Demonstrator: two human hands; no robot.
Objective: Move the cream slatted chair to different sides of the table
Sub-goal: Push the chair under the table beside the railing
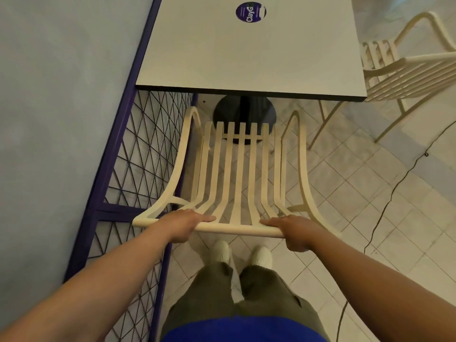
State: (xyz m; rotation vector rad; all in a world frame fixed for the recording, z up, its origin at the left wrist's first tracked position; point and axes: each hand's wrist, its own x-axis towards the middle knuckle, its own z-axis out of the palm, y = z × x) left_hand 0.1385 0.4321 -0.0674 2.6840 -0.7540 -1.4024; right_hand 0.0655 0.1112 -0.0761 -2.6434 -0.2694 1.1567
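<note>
At six o'clock of the table [246, 58], left hand [181, 224] and right hand [293, 230] clutch the cream slatted chair [237, 174] top rail (purple fence [138, 154] crowds nine o'clock), so swinging it risks snagging.
</note>
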